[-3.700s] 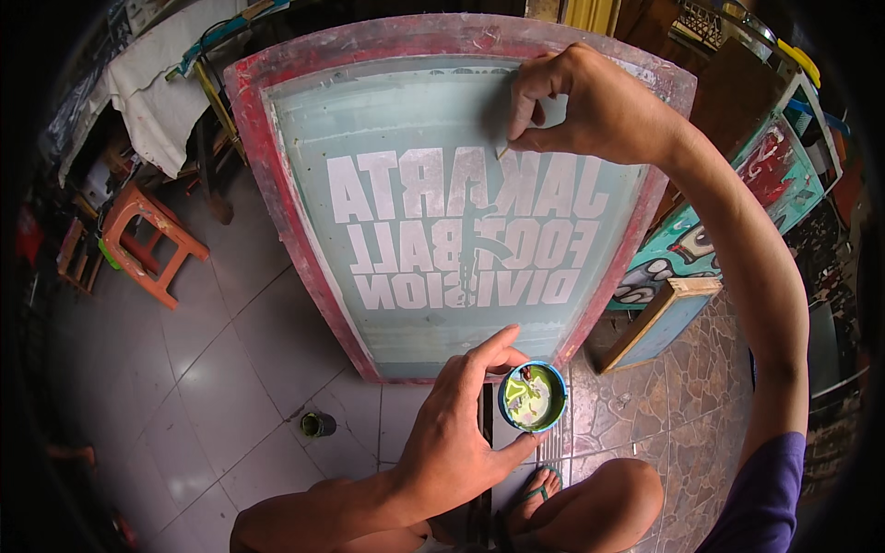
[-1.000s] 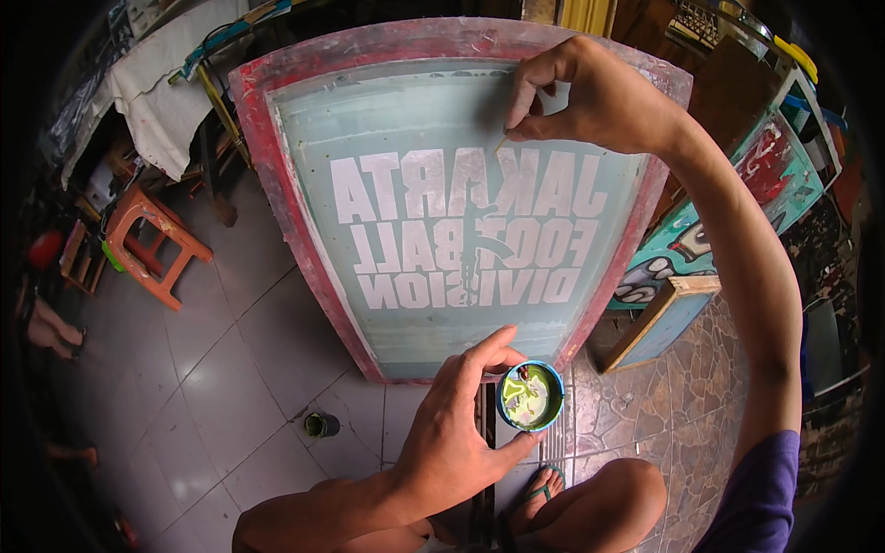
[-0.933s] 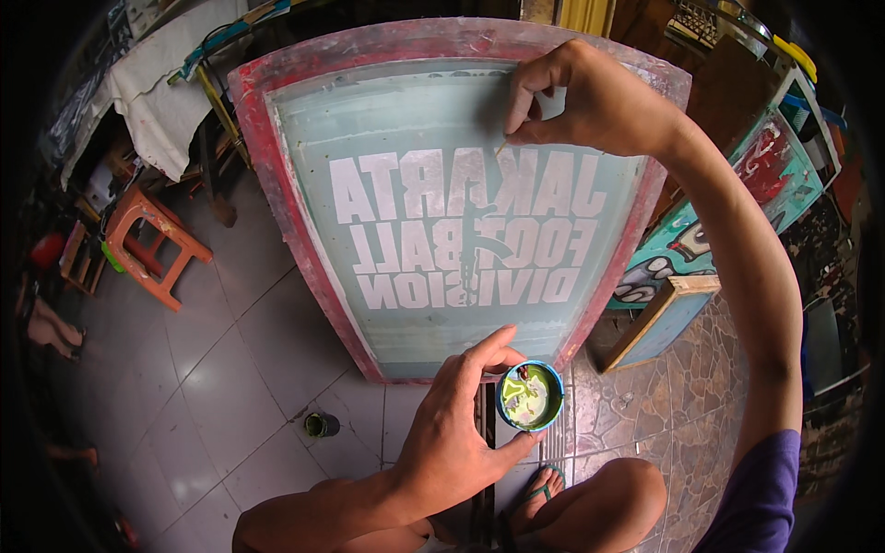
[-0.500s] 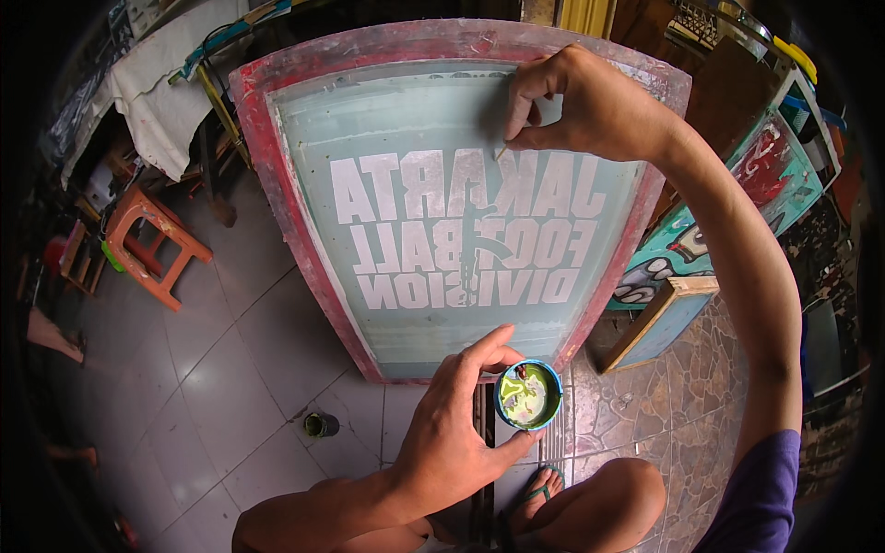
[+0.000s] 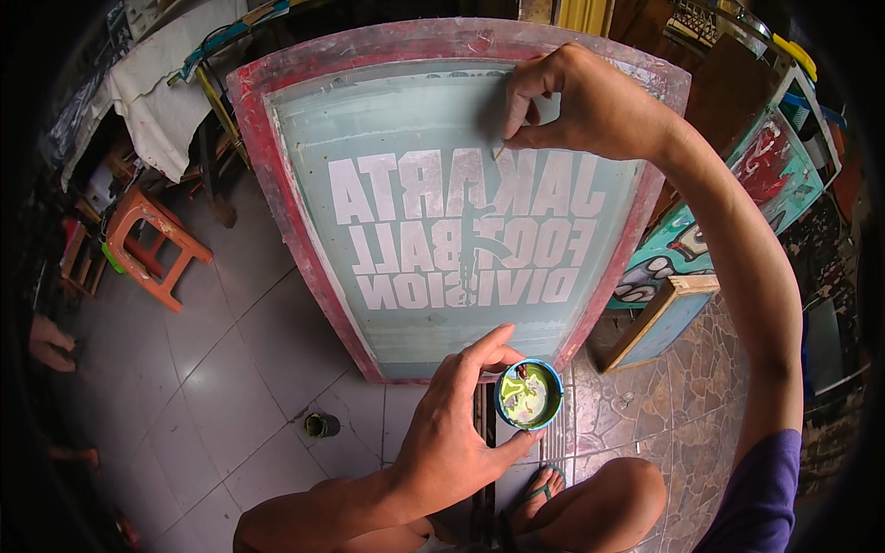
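Before me leans a large printing screen (image 5: 406, 327), its frame stained red and pink, its pale green mesh bearing mirrored block letters around a rifle shape. My right hand (image 5: 576, 106) reaches over the upper part of the mesh. Between its thumb and fingers is a thin pale stick (image 5: 499, 155), its tip at the upper edge of the top row of letters. Below the screen's lower edge, my left hand (image 5: 456, 429) grips a small round blue-rimmed cup (image 5: 528, 394) holding greenish liquid. The cup is upright, its opening facing up.
An orange plastic stool (image 5: 157, 244) stands on the tiles at left. A small dark cup (image 5: 321, 425) sits on the floor left of my left hand. At right, a smaller wood-framed screen (image 5: 662, 323) leans by a painted teal panel (image 5: 774, 184). Another person's foot (image 5: 51, 343) shows far left.
My right hand and the stick's tip have shifted very slightly left along the mesh. My left hand and the cup stay put. The other person's foot at far left has moved a little.
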Demonstrator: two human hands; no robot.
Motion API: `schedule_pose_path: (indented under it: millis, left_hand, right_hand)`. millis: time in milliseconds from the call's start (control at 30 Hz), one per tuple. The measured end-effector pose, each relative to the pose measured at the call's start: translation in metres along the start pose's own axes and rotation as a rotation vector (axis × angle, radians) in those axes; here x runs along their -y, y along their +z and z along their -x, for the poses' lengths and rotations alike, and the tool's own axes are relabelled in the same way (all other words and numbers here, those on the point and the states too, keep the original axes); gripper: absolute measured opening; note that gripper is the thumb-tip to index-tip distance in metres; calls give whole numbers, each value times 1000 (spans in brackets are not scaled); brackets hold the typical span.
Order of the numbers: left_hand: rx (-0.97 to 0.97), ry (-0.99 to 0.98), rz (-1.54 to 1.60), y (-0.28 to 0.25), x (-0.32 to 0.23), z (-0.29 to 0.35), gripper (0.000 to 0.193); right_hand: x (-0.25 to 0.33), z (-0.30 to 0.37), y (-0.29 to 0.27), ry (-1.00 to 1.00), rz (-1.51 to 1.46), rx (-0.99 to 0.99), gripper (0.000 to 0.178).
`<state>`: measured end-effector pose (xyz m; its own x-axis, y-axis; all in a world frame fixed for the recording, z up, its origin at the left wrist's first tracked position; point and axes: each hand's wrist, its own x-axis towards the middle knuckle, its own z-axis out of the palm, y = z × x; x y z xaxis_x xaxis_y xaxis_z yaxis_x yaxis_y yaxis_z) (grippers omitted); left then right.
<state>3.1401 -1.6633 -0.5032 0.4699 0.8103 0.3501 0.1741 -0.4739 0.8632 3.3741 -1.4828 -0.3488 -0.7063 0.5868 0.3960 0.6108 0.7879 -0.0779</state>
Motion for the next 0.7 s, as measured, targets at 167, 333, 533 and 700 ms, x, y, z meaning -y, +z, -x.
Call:
schedule_pose_path:
  millis: [167,333,533,700]
  left_hand:
    - [0,-3,-9,-1,1,1,99]
    - [0,-2,-8,-1,0,1,100]
    - [5,-9,2,-2,-1,1,100]
    - [2,-6,-1,-1,0,2,100]
  right_hand:
    - [0,-1,1,1,16,-2,8]
    - [0,-1,1,9,21,4,8]
    - [-1,-1,2,5,17,0,8]
    - [-1,-2,3,-1,15,-2,8]
